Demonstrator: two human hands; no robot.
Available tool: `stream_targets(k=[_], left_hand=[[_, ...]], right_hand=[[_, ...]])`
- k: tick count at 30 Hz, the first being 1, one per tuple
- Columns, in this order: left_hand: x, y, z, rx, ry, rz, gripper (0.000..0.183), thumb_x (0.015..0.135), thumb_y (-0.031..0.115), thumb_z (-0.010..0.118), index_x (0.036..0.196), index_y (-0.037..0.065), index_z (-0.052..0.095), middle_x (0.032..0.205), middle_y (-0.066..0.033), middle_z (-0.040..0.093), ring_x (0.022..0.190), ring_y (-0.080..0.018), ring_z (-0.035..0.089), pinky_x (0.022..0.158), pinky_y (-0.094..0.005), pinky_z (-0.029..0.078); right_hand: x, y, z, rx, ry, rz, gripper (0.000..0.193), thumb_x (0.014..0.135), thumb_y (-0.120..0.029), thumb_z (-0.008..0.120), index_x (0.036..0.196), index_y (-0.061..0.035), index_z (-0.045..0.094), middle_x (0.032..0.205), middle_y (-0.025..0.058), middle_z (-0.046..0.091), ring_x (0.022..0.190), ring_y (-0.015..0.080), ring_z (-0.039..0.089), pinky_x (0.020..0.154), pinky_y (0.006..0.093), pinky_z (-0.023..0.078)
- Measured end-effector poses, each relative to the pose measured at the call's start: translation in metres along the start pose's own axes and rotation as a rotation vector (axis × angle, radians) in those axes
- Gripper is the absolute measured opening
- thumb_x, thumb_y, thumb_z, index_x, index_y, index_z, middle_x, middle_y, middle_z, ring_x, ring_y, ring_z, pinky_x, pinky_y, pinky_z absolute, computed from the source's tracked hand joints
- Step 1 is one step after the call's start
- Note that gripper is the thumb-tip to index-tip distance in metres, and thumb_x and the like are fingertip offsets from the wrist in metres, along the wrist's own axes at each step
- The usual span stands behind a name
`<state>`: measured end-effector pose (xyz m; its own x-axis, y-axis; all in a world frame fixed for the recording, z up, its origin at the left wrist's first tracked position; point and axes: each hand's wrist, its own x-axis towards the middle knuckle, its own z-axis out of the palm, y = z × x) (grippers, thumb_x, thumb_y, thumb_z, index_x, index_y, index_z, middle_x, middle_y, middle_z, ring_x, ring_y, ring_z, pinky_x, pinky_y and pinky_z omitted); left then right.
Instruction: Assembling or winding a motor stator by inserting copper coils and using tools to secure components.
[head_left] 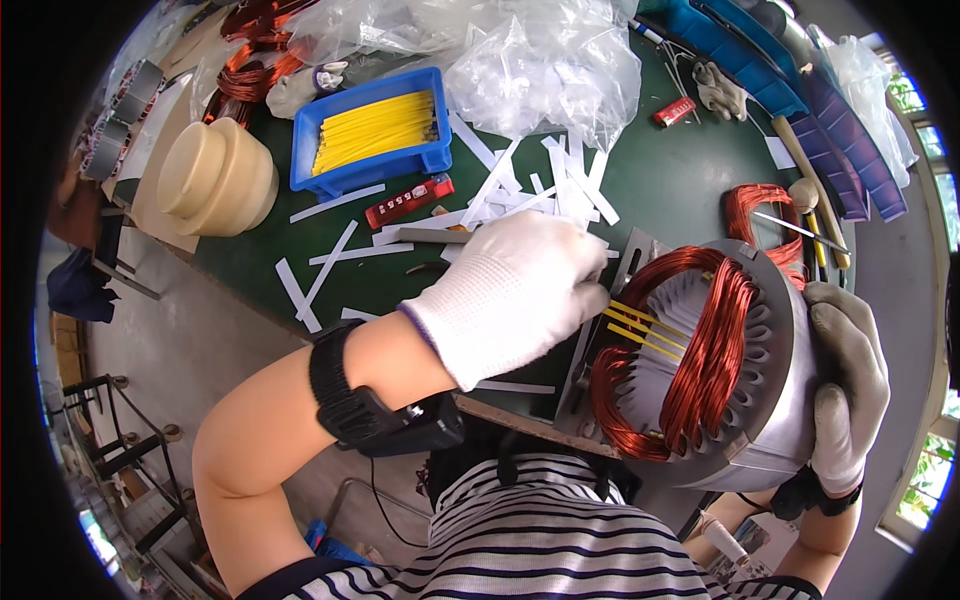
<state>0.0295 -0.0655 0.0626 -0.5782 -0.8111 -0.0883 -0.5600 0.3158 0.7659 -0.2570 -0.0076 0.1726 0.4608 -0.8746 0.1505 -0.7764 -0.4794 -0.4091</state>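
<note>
A motor stator (790,370) with a grey metal ring lies on its side on the bench. Bundles of red-brown copper wire (708,360) loop through and out of its bore. Several thin yellow strips (640,332) stick out of the bore toward my left hand (520,290), which wears a white knit glove. Its fingers are curled and pinched at the end of a yellow strip; the fingertips are partly hidden. My right hand (850,375), in a greyed white glove, grips the outer side of the stator, thumb toward me.
White paper strips (492,185) lie scattered over the green bench (235,270). A blue tray (372,180) holds yellow strips, with a red box (410,200) beside it. Also around are a cream stepped cylinder (222,178), clear plastic bags (545,75), a mallet (803,195) and blue bins (735,60).
</note>
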Motion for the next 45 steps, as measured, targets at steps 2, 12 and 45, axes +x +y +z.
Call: stream_targets(k=[2,12,45], left_hand=[[0.004,-0.004,0.007,0.114,0.129,0.195,0.019,0.079,0.018,0.067,0.078,0.001,0.058,0.077,-0.0174,0.059,0.074,-0.0376,0.06,0.067,-0.0453,0.047],[0.008,0.008,0.041,0.292,0.285,0.281,0.016,0.077,0.019,0.072,0.081,0.005,0.064,0.082,-0.0108,0.059,0.083,-0.0308,0.062,0.075,-0.0417,0.051],[-0.061,-0.009,0.012,0.488,0.284,0.15,0.029,0.069,0.016,0.078,0.093,0.009,0.065,0.066,-0.0032,0.047,0.058,-0.0198,0.055,0.05,-0.0329,0.044]], right_hand=[[-0.002,-0.001,-0.002,0.0,0.001,0.007,0.056,0.09,-0.046,0.052,0.114,0.0045,0.059,0.114,0.0261,0.059,0.102,0.0372,0.061,0.091,0.0428,0.046],[0.002,-0.005,-0.001,-0.026,-0.008,0.024,0.054,0.087,-0.041,0.052,0.112,0.0068,0.059,0.114,0.0255,0.058,0.103,0.0367,0.06,0.093,0.042,0.045],[-0.001,-0.007,0.003,-0.001,0.058,0.1,0.055,0.09,-0.046,0.051,0.109,0.0046,0.061,0.112,0.0263,0.06,0.101,0.0359,0.062,0.091,0.0427,0.047]])
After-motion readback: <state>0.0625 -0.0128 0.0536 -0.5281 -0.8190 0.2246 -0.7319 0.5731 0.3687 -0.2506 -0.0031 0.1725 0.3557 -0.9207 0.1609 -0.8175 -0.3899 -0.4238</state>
